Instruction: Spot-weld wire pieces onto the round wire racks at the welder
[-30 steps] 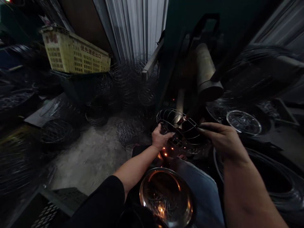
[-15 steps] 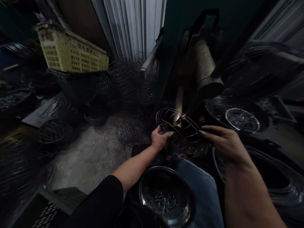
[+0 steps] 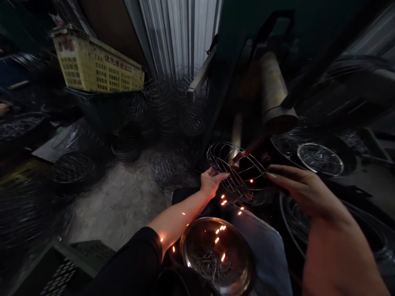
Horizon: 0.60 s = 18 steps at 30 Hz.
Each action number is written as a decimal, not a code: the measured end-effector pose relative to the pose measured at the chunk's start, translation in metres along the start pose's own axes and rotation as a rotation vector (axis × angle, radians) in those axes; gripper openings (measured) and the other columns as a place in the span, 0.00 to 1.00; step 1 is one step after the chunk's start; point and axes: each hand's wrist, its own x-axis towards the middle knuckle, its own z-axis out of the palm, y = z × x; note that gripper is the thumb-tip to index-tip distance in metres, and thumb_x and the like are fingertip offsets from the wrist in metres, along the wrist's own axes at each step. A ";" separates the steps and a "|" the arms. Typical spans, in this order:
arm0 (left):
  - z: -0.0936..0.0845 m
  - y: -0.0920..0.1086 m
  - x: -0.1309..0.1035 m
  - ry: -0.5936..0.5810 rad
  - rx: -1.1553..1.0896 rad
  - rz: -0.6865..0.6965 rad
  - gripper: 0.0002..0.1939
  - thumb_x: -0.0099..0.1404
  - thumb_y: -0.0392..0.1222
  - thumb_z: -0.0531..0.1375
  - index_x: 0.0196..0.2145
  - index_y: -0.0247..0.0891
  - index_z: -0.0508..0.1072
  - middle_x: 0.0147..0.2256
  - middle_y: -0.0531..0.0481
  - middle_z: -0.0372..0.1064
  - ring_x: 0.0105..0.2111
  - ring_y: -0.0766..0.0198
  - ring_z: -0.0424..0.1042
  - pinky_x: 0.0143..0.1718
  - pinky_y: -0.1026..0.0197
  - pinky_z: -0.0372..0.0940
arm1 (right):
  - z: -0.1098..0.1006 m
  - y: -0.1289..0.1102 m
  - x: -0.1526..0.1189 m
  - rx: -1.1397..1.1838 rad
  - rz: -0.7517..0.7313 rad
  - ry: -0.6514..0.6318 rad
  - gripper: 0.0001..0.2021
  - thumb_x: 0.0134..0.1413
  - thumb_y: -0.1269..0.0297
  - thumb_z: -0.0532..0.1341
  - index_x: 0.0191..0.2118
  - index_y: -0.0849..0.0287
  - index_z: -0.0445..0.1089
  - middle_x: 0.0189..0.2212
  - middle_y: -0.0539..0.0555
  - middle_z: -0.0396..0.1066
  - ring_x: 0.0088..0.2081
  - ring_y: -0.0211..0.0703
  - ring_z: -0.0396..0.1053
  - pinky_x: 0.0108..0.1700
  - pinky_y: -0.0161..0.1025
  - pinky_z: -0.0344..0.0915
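My left hand [image 3: 211,182] is closed on the near left side of a round, cage-like wire frame [image 3: 237,187]. My right hand [image 3: 293,183] pinches at the frame's right edge with thumb and fingers; whether a small piece of wire is also between them, I cannot tell. Inside the frame, the end of a lower metal bar [image 3: 237,137] meets a dark, reddish rod from a thick upper cylinder [image 3: 276,94]. Orange sparks fly below the frame, over my left forearm and a shiny metal bowl [image 3: 188,234] of short bent wire pieces [image 3: 211,265] by my lap.
A yellow plastic crate [image 3: 101,65] sits on a dark bin at the back left. Wire frames [image 3: 168,166] are piled on the floor. At right are a round bowl [image 3: 321,160] of metal pieces and a large wire coil [image 3: 348,226]. Another person's hand [image 3: 4,109] shows at far left.
Sparks have burst out beneath the wire frame, casting orange light on my arms and the bowl. Both hands still hold the frame; the whole view has shifted slightly.
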 end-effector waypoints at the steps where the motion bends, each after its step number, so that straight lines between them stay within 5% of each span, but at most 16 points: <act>1: 0.000 0.001 0.000 0.004 -0.010 -0.006 0.21 0.35 0.36 0.75 0.30 0.34 0.78 0.29 0.49 0.77 0.30 0.64 0.73 0.43 0.56 0.67 | -0.002 0.002 -0.002 0.014 0.026 0.009 0.21 0.27 0.54 0.78 0.33 0.57 0.81 0.26 0.53 0.77 0.26 0.42 0.70 0.25 0.35 0.67; 10: 0.002 0.002 0.004 0.112 -0.048 -0.056 0.19 0.33 0.38 0.74 0.26 0.33 0.78 0.27 0.48 0.76 0.29 0.64 0.73 0.41 0.57 0.67 | 0.022 -0.019 0.009 0.073 -0.022 0.090 0.18 0.21 0.58 0.78 0.26 0.56 0.79 0.23 0.52 0.75 0.25 0.43 0.70 0.27 0.37 0.68; 15: -0.001 -0.003 0.001 0.056 -0.014 -0.093 0.15 0.38 0.40 0.74 0.26 0.36 0.79 0.27 0.50 0.76 0.27 0.65 0.71 0.35 0.59 0.67 | 0.002 0.004 0.008 0.039 -0.036 -0.027 0.19 0.31 0.53 0.77 0.33 0.57 0.81 0.18 0.49 0.70 0.18 0.36 0.61 0.19 0.33 0.58; 18: -0.003 -0.005 0.000 0.035 -0.007 -0.113 0.14 0.37 0.40 0.74 0.25 0.36 0.79 0.25 0.52 0.74 0.25 0.67 0.69 0.33 0.61 0.65 | -0.010 0.016 0.001 0.035 0.047 -0.067 0.21 0.27 0.54 0.78 0.32 0.56 0.82 0.24 0.53 0.76 0.22 0.40 0.69 0.22 0.34 0.64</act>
